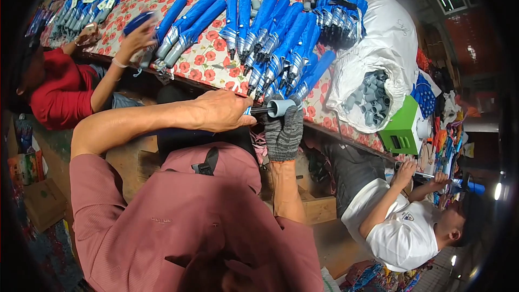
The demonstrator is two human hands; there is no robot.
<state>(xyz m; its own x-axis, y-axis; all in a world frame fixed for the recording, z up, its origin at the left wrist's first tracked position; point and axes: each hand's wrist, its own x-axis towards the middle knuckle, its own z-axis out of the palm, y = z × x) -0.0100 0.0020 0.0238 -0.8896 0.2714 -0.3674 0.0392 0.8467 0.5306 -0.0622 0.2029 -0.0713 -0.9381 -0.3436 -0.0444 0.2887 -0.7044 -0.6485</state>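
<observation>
- My left hand (224, 111), bare, sits at frame centre, closed over the shaft of a folded blue umbrella (258, 110); the hand hides most of it, so I cannot see the canopy end.
- My right hand (285, 130), in a grey knit glove, is wrapped around the umbrella's grey handle (281, 107), fingers closed on it.
- The umbrella lies at the near edge of the floral table (208, 59), its long axis roughly left to right across the frame, handle pointing right.
- Behind it, blue folded umbrellas (281, 38) lie in overlapping rows; too many overlap for me to count.
- A white sack (386, 43) at upper right holds loose grey handles (373, 97), number unclear.
- One green box (403, 127) stands just below the sack.
- Two other people: one in red (57, 92) at left, one in white (400, 232) at lower right, both cut off by the dark rim.
</observation>
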